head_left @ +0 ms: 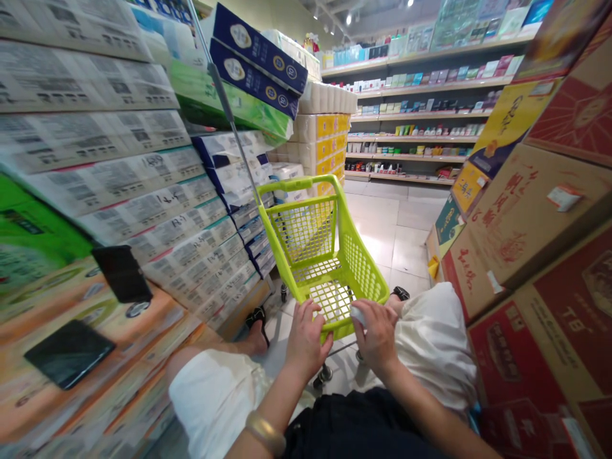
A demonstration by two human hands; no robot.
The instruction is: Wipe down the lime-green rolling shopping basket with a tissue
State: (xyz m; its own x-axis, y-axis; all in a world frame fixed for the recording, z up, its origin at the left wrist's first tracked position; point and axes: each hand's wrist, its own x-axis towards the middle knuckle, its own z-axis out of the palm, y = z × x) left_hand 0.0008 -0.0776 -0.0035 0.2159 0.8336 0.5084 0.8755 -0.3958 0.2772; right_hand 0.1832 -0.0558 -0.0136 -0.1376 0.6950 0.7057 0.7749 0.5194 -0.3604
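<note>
A small lime-green plastic shopping cart [319, 255] stands in a shop aisle right in front of me, its basket empty. My left hand [305, 338] rests on the near rim of the cart with its fingers curled over the edge. My right hand [376, 338] is closed at the near right corner of the cart, and a small white thing [357, 315] shows between its fingers. I sit low, with white-clad knees to either side of the cart. A gold bangle [264, 432] is on my left wrist.
Stacked packs of tissue and paper goods [143, 185] wall the left side, with two dark phones [69, 352] lying on them. Red and brown cardboard cartons [526, 242] are piled on the right. Tiled floor [396, 223] runs ahead to stocked shelves [415, 108].
</note>
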